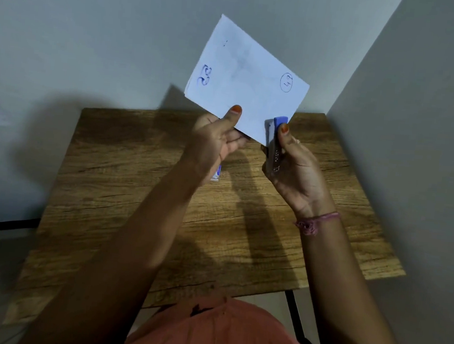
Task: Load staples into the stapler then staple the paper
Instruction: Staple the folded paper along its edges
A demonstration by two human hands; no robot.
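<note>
A white sheet of paper (245,77) with blue handwriting is held up above the table. My left hand (218,135) pinches its lower edge between thumb and fingers. My right hand (295,166) grips a small stapler (274,146) with a blue cap, thumb on its top. The stapler's mouth sits over the paper's lower right corner. A small staple box (217,173) lies on the table, mostly hidden behind my left wrist.
A wooden table (136,191) stands in a room corner, with grey walls behind it and to the right. A black table leg (296,318) shows at the near right edge. My lap in an orange garment fills the bottom.
</note>
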